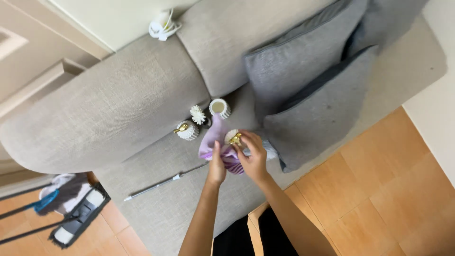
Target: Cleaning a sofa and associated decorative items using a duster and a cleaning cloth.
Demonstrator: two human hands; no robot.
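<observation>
On the sofa seat, in front of me: my two hands work at one small ornament over the grey cushion of the sofa (118,104).
Left hand: my left hand (217,166) grips a lilac cloth (213,140); fingers curled and pressed together on the fabric, thumb on top.
Right hand: my right hand (253,159) comes in from the right; thumb and forefinger pinch the white ribbed jar with the gold bird knob (232,138), the other fingers curled round below it.
Jar in hand: sits between both hands, partly wrapped by the cloth, gold knob facing up; I cannot tell whether it rests on the seat or is lifted off it.
Cloth: one end runs up toward the backrest, the other bunches darker purple under my right palm.
Neighbours: a second white ribbed jar with gold knob (187,130) stands just left of the cloth; a white ribbed flower-shaped piece (197,114) near it; an open white ribbed cup (220,108) beside that, at the foot of the backrest.
Seat, left: a thin metal rod (159,184) lies slantwise, well apart from the jars.
Seat, right: two grey pillows (313,95) lean on the backrest, the lower one near my right hand.
Floor, left: a flat mop head (78,218) on tan tiles.
Behind the sofa: a coiled white cable (162,26).
</observation>
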